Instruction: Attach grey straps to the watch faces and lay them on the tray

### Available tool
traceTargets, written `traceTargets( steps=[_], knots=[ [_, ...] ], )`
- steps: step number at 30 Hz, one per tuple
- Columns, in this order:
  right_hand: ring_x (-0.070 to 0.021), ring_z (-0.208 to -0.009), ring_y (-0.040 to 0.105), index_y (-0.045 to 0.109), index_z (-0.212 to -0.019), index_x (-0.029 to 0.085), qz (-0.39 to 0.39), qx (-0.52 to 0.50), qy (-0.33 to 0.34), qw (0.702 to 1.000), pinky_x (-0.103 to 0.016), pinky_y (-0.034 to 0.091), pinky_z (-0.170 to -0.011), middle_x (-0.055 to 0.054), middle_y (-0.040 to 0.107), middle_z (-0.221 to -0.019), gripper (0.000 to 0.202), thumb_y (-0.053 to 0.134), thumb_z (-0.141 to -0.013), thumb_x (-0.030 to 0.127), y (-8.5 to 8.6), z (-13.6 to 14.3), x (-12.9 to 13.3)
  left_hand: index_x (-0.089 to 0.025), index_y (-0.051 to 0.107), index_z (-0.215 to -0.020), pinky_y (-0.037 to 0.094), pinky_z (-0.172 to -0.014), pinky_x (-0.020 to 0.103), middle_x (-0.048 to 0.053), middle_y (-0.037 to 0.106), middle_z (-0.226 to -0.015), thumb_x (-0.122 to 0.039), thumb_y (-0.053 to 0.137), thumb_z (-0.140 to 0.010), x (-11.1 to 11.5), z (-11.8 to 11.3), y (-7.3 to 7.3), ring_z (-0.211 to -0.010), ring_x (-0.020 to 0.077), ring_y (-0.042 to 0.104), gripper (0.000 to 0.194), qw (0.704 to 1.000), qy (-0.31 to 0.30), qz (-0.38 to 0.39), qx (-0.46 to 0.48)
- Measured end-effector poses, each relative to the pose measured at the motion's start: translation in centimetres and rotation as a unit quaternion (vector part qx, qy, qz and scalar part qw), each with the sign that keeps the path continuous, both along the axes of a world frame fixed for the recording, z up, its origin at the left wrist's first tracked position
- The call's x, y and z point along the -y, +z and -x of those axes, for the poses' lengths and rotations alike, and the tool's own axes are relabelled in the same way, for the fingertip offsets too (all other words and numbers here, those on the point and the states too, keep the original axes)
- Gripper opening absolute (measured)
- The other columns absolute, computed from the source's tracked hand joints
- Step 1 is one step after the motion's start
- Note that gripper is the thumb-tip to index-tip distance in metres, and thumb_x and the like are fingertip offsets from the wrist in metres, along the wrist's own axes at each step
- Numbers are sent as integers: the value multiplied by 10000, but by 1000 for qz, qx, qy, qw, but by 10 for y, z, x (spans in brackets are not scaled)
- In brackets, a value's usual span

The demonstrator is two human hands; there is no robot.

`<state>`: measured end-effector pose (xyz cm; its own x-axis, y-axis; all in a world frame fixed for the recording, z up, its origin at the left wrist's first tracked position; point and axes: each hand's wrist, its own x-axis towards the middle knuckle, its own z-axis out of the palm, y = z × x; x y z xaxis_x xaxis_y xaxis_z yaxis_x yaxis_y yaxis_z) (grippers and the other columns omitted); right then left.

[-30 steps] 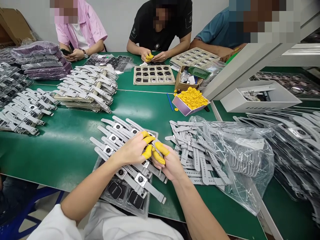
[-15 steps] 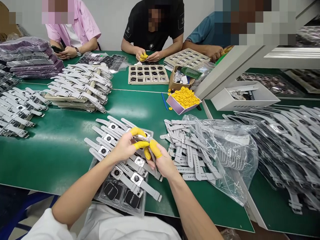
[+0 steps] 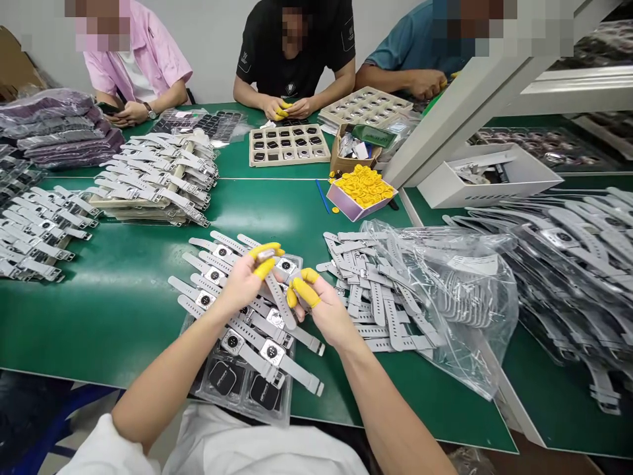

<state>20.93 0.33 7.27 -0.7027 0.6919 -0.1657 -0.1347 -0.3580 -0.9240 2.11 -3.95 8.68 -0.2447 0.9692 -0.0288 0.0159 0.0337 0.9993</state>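
My left hand (image 3: 247,277), with yellow finger cots on its thumb and fingers, grips a smartwatch (image 3: 267,253) by its case. A grey perforated strap (image 3: 281,303) hangs down from the case. To the right, my right hand (image 3: 319,303), also in yellow finger cots, is closed in a pinch close to that strap; what lies between its fingertips is hidden. Beneath both hands, watches with grey straps (image 3: 271,353) lie face down in rows across a clear plastic tray (image 3: 279,415). Black square inserts (image 3: 223,377) show in its near pockets.
Loose grey straps (image 3: 378,297) and a clear plastic bag (image 3: 475,290) lie at right. Farther back are a box of yellow finger cots (image 3: 363,191) and a slanted white post (image 3: 475,99). Stacked watch trays (image 3: 158,175) stand at left. Three people sit opposite.
My hands have moved apart, the left one turning the watch upward. The strap now hangs between them in full view. The head view has shifted slightly.
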Motion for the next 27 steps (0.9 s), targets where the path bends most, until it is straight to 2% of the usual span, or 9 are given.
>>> traceTargets(
  steps=[3,5,8,12,19,27],
  knots=[
    [-99,-497,456,571,-906,223,24,-19,25,999,-248,414,-501,46,589,-694,364,690,-932,566,1,3,5,-215,663,-1305,571,-1038,431,102,723,-1262,-131,526,-950,5,-12,-8,-1158,232,694,389,978,-70,-101,-168],
    [-100,-487,448,585,-893,218,31,-21,48,998,-246,412,-490,49,572,-658,366,699,-922,565,0,4,7,-225,637,-1356,511,-1125,446,98,685,-1327,-31,480,-894,7,-13,-10,-1264,231,632,525,954,-101,-161,-234],
    [-98,-469,427,586,-859,216,47,-37,47,997,-236,397,-472,58,544,-602,338,702,-925,526,-3,5,8,-223,602,-1397,515,-1120,433,105,648,-1352,26,430,-849,8,-9,-12,-1283,224,611,626,933,-132,-196,-270],
    [-91,-443,393,581,-817,216,73,-64,19,995,-221,361,-440,70,509,-554,299,716,-916,463,-3,8,7,-213,607,-1383,533,-1096,434,114,652,-1318,1,410,-892,8,-6,-10,-1250,228,622,571,928,-153,-189,-282],
    [-78,-421,322,543,-764,220,126,-91,-9,988,-214,322,-416,81,465,-521,341,783,-849,447,5,12,10,-227,603,-1379,522,-1106,449,104,667,-1324,-25,416,-920,10,-7,-8,-1257,233,628,535,934,-139,-176,-278],
    [-69,-424,306,537,-741,211,168,-116,-18,979,-202,302,-417,79,454,-508,342,805,-833,403,6,15,11,-214,593,-1382,519,-1099,440,119,655,-1305,-72,393,-974,11,-11,-7,-1238,241,619,476,933,-122,-165,-296]
  ],
)
